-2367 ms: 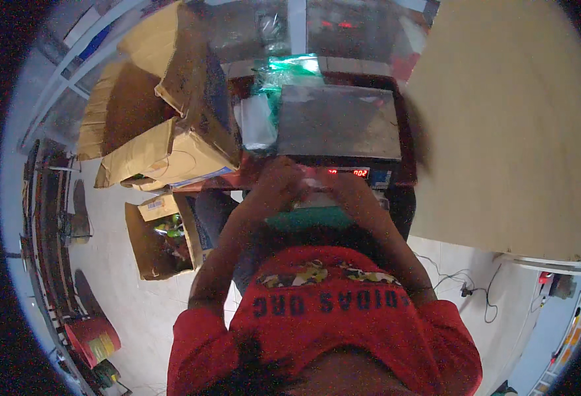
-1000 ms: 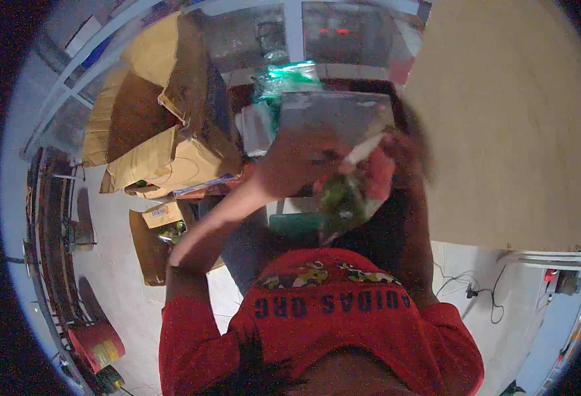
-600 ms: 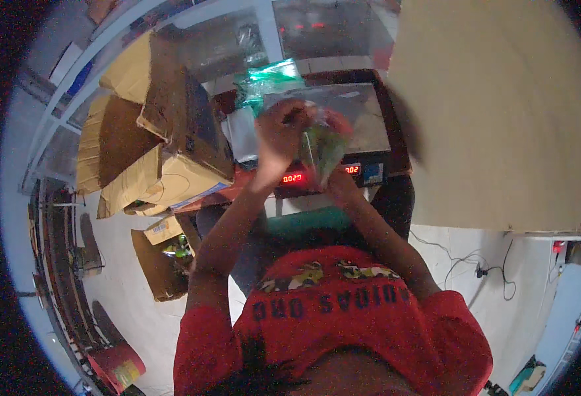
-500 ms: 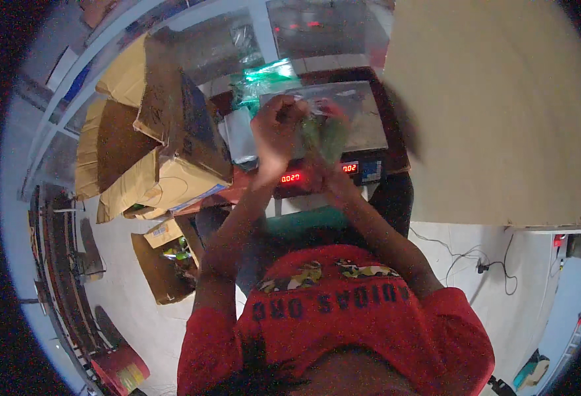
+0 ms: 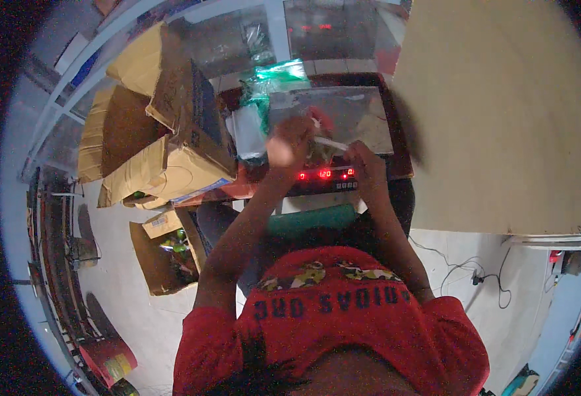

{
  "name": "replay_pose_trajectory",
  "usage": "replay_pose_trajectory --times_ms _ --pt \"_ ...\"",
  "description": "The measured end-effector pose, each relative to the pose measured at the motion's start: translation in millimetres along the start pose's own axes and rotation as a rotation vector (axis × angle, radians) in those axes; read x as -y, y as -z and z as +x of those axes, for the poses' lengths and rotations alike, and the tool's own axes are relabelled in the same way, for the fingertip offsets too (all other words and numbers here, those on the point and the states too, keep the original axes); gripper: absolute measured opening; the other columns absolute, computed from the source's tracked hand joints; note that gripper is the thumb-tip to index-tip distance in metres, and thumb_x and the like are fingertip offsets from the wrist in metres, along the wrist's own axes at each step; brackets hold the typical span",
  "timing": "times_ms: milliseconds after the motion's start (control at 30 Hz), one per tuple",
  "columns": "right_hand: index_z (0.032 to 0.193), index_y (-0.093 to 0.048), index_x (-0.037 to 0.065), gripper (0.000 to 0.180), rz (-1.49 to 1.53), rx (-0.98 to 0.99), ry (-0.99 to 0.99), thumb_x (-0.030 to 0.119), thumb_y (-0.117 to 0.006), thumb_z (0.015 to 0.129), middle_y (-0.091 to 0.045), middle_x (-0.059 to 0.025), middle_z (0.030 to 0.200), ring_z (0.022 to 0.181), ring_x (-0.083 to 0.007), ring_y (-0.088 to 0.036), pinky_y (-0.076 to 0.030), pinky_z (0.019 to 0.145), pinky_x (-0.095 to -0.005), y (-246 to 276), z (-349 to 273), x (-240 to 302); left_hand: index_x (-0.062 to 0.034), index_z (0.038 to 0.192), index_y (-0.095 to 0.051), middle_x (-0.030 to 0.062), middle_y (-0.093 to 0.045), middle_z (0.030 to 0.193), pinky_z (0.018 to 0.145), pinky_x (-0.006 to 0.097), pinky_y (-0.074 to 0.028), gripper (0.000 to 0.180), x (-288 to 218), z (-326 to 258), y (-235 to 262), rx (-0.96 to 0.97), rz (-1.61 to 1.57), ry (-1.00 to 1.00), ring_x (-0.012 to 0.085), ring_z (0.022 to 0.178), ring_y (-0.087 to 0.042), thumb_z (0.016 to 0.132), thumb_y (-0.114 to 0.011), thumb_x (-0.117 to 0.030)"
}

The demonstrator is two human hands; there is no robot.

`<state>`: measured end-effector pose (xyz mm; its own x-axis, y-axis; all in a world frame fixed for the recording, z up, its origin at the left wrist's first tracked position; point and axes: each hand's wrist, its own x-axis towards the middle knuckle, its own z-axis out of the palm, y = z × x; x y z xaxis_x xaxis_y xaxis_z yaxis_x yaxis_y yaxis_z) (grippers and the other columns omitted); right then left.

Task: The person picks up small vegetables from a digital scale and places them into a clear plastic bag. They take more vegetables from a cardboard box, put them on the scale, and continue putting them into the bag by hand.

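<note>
Over the platform (image 5: 363,109) of a digital weighing scale with a red-lit display (image 5: 323,175), my two hands work close together. A clear plastic bag (image 5: 319,157) with greenish and red areas lies between them, blurred and partly covered by my fingers. My left hand (image 5: 289,142) is closed at the bag's upper part; motion blur hides its exact grip. My right hand (image 5: 367,165) pinches one end of a narrow white strip (image 5: 331,143), which stretches across to the fingers of my left hand. A red patch (image 5: 320,119) shows just beyond the left fingers.
Left of the scale lie white sheets (image 5: 246,132) and shiny green plastic packaging (image 5: 274,72). A large open cardboard box (image 5: 191,162) stands at the left, and a smaller box (image 5: 152,261) sits on the floor. A big pale board (image 5: 501,119) rises at the right; cables (image 5: 462,267) lie below it.
My hands have moved apart, the right one shifting right and up. The white strip now spans between them, and the greenish bag shows less than before. The view has shifted slightly.
</note>
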<state>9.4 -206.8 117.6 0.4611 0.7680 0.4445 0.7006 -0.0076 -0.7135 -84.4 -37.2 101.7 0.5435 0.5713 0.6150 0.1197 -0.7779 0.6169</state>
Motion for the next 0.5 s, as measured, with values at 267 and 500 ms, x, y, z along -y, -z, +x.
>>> replay_pose_trajectory --times_ms 267,500 --pt "0.090 -0.056 0.000 0.009 -0.081 -0.127 -0.144 0.007 -0.050 0.088 -0.058 -0.0107 0.081 0.073 -0.0199 -0.056 -0.045 0.068 -0.0299 20 17 -10 -0.0111 0.087 -0.062 0.0105 -0.063 0.084 0.068 0.041 -0.049 0.011 -30 0 33 0.256 0.001 -0.140 0.0303 0.078 -0.059 0.080 -0.056 -0.017" --pt "0.091 -0.058 -0.001 0.011 -0.227 -0.157 0.187 0.005 -0.050 0.087 -0.059 -0.0109 0.083 0.079 -0.0203 -0.058 -0.046 0.074 -0.0315 35 38 -31 -0.0112 0.092 -0.061 0.0114 -0.062 0.088 0.070 0.042 -0.049 0.014 -75 15 50 0.838 0.250 -0.283 0.0307 0.083 -0.061 0.082 -0.054 -0.019"
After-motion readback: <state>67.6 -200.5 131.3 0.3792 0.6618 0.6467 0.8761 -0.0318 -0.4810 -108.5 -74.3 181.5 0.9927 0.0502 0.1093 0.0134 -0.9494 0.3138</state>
